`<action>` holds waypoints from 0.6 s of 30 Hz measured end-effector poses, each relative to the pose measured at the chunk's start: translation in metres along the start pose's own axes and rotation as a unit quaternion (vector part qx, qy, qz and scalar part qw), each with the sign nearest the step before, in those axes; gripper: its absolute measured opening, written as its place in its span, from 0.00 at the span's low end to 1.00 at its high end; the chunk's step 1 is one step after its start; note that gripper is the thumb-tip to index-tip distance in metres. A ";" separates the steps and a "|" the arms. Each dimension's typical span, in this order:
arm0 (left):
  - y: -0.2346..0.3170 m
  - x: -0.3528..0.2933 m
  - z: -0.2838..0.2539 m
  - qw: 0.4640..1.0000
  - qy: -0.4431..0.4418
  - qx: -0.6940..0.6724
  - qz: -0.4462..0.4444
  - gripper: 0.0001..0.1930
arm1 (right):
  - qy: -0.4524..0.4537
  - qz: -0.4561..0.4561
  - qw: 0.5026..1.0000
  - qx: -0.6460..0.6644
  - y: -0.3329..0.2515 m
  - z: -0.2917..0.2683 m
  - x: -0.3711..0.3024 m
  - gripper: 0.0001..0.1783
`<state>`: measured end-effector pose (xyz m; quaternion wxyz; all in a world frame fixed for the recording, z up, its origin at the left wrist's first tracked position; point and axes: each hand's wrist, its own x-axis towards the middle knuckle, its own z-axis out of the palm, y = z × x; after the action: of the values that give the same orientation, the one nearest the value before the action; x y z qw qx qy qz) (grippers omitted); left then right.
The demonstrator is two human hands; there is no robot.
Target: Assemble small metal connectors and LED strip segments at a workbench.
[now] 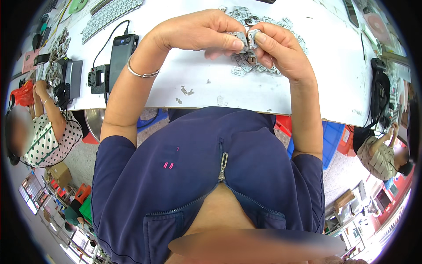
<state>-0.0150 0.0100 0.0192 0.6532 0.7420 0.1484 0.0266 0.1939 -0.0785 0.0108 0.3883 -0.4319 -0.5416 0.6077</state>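
Over a white table [176, 79], my left hand [204, 33] pinches a small flat light-grey part [240, 39] between thumb and fingers. Close beside it, my right hand [281, 48] grips a similar small grey part [252, 38], which has dark spots or holes. The two parts are held side by side; whether they touch I cannot tell. Beneath and behind both hands spreads a loose heap of the same small grey pieces [239, 70], with a few brownish round bits among them. My fingers hide part of the heap and the edges of the held pieces.
Left of my arm lie a dark power bank [123, 53] with a cable and a black boxy device [99, 79]. Neat rows of grey pieces [112, 17] sit at the far left. Co-workers sit at either side. A blue crate [332, 141] stands below the table's right edge.
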 end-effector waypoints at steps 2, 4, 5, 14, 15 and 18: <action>-0.007 0.005 0.001 0.999 0.021 0.000 0.041 0.12 | -0.018 0.011 0.998 0.053 0.007 -0.003 0.000 0.14; -0.008 0.006 0.009 0.981 0.149 0.119 0.030 0.09 | 0.091 0.027 0.993 -0.063 0.014 -0.005 0.004 0.14; -0.007 0.007 0.012 0.933 0.272 0.235 0.018 0.08 | 0.092 0.027 0.993 -0.062 0.015 -0.002 0.004 0.14; -0.029 0.022 0.015 0.705 0.368 0.504 0.336 0.12 | 0.172 0.005 0.969 -0.174 0.010 0.006 0.009 0.13; -0.030 0.023 0.014 0.697 0.375 0.510 0.337 0.12 | 0.173 0.006 0.969 -0.178 0.010 0.005 0.010 0.13; -0.034 0.027 0.010 0.681 0.380 0.509 0.365 0.11 | 0.172 0.009 0.969 -0.176 0.009 0.006 0.014 0.12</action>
<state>0.0066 0.0104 -0.0198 0.0007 0.8815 0.0919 0.4631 0.1839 -0.0685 0.0004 0.3879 -0.5968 -0.5612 0.4225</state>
